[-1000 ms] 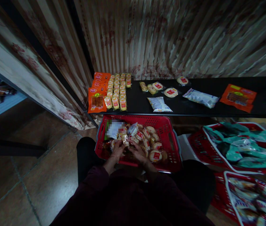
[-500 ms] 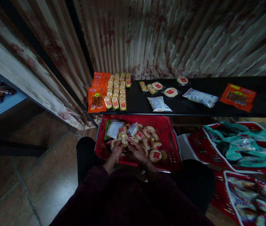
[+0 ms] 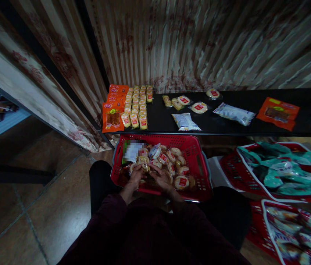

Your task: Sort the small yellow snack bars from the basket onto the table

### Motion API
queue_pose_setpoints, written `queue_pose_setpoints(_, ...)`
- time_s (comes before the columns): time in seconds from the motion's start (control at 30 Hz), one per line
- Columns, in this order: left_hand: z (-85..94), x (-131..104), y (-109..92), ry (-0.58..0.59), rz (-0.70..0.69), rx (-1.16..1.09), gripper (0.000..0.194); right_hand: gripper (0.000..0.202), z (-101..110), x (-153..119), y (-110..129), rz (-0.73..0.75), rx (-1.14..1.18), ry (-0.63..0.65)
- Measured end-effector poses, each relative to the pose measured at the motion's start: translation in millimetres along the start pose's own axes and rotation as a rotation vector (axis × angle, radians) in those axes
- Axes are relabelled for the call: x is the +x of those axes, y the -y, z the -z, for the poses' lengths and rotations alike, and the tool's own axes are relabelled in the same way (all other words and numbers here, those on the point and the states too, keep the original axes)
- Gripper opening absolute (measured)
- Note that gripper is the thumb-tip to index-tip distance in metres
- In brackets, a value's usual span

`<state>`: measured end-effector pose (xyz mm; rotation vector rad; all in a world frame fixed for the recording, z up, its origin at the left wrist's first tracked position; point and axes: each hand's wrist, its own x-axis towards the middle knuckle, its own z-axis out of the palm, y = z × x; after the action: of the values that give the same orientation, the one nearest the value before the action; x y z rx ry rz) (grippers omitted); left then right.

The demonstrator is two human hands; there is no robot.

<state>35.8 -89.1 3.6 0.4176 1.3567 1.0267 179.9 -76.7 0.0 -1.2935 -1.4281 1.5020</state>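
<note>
Over the near part of a red basket (image 3: 205, 173), my left hand (image 3: 136, 175) and my right hand (image 3: 159, 176) hold a small yellow wrapped snack (image 3: 145, 163) between their fingertips. Round wrapped biscuits (image 3: 181, 182) with red labels lie in the basket beside my right hand. A white packet (image 3: 154, 151) rests just beyond the fingers, and a partly blurred packet (image 3: 133, 151) lies at the basket's far left.
On the black shelf (image 3: 155, 123) stand rows of yellow snacks (image 3: 135, 106) beside orange packets (image 3: 113, 117). Loose packets (image 3: 234, 113) lie farther right. Baskets of teal bags (image 3: 285, 171) and striped packets (image 3: 288, 224) stand at right.
The yellow snack has tilted slightly between my fingertips. My hands have barely moved.
</note>
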Motion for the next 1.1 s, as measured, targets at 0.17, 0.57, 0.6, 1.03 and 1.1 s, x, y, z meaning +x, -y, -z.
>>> queue_pose_setpoints(0.17, -0.8, -1, -2, 0.028, 0.047, 0.003, 0.025, 0.037, -2, 0, -5, 0.091, -0.033, 0.013)
queue_pose_setpoints(0.57, -1.9, -3, -4, -0.022, 0.06, -0.002, 0.027, 0.036, -8, 2, -4, 0.188, -0.252, -0.177)
queue_pose_setpoints(0.6, -1.9, -3, -4, -0.013, 0.045, -0.008, 0.031, 0.038, -8, 2, -3, 0.162, -0.235, -0.168)
queue_pose_setpoints(1.03, -0.8, -7, -8, 0.008, -0.079, -0.001, 0.03, 0.043, -7, -2, 3, 0.006, -0.178, -0.157)
queue_pose_setpoints(1.1, -1.3, -9, -9, 0.027, -0.084, 0.024, 0.028, 0.044, -7, -3, 8, -0.004, -0.153, -0.15)
